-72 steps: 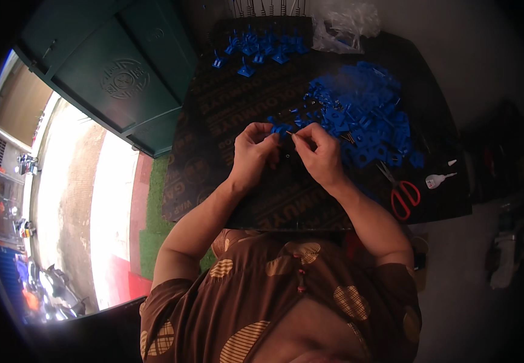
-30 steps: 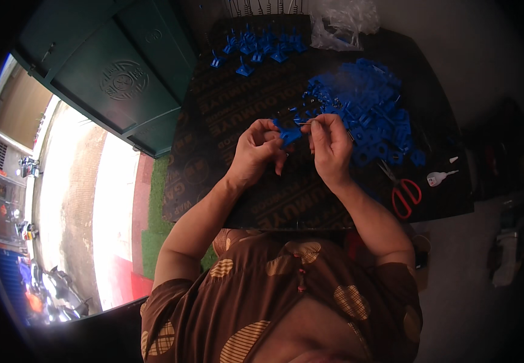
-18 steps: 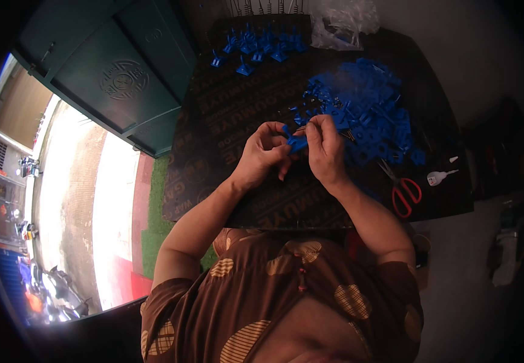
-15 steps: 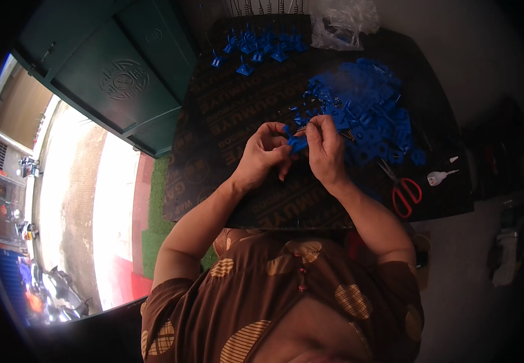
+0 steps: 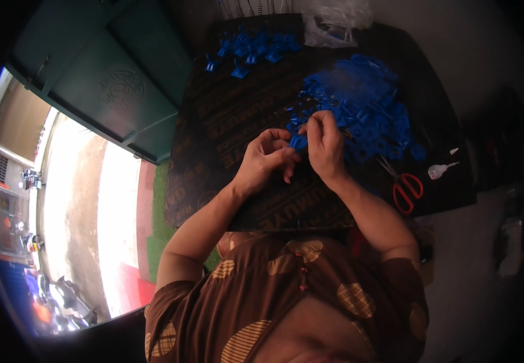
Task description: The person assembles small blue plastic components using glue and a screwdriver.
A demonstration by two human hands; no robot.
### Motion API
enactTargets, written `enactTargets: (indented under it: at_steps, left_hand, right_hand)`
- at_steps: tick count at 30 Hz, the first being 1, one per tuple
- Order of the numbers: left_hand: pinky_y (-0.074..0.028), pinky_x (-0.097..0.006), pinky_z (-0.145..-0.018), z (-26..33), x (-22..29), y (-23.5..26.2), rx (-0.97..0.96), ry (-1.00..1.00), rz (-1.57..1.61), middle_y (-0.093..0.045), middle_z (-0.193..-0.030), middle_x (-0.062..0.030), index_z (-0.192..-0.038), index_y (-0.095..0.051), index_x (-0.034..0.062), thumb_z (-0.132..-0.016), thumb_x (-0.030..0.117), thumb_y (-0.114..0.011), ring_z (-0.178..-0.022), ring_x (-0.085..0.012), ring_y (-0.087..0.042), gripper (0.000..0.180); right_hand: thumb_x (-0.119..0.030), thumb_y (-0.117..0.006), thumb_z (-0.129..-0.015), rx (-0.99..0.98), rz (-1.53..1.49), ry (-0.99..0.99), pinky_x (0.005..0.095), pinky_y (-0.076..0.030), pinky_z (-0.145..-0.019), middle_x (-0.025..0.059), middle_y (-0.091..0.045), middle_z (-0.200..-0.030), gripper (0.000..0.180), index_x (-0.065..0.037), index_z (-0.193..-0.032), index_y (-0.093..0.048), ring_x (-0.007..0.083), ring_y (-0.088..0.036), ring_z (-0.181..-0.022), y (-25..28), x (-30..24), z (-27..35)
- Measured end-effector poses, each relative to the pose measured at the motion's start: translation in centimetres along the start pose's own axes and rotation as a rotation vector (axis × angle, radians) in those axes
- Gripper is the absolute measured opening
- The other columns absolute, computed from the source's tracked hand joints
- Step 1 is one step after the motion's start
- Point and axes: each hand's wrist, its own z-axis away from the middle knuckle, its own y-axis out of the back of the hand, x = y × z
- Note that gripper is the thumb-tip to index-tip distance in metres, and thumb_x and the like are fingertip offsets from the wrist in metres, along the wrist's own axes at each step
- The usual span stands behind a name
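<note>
Blue plastic piece (image 5: 299, 143) sits pinched between my two hands above the dark board (image 5: 225, 121), just beside the big blue heap (image 5: 359, 109). My left hand (image 5: 265, 160) curls closed on it, and my right hand (image 5: 324, 144) grips its other side with fingers bent (which way it points I cannot tell).

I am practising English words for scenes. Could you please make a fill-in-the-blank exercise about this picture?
1. Both hands pinch one small ___ plastic part.
2. The scissors have ___ handles.
3. The large pile of parts lies on the person's ___ side.
4. The green door stands at the ___.

Missing words: blue; red; right; left
</note>
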Motion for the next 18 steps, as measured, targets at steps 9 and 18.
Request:
enactTargets:
  at_steps: [9, 18]
  left_hand:
    - [-0.057, -0.027, -0.058, 0.19, 0.29, -0.57, 0.005, 0.037, -0.059, -0.068, -0.090, -0.0182, -0.113, -0.046, -0.0092, -0.090, 0.013, -0.065, -0.067, -0.0200, -0.068, 0.038]
    - [-0.057, -0.028, -0.058, 0.12, 0.65, -0.43, 0.039, 0.040, -0.074, -0.068, -0.090, -0.0197, -0.111, -0.047, -0.0096, -0.091, 0.012, -0.061, -0.068, -0.0217, -0.069, 0.032]
  right_hand:
    - [-0.007, -0.046, -0.097, 0.048, -0.025, 0.002, 0.0263, -0.048, -0.058, 0.0074, -0.060, -0.075, 0.009, -0.001, -0.092, -0.051, 0.0147, -0.062, -0.068, -0.10, -0.30, 0.04]
    - [-0.009, -0.048, -0.098, 0.043, -0.005, 0.092, 0.0251, -0.048, -0.053, 0.0096, -0.061, -0.074, 0.009, -0.001, -0.096, -0.049, 0.0153, -0.062, -0.064, -0.14, 0.06, -0.06]
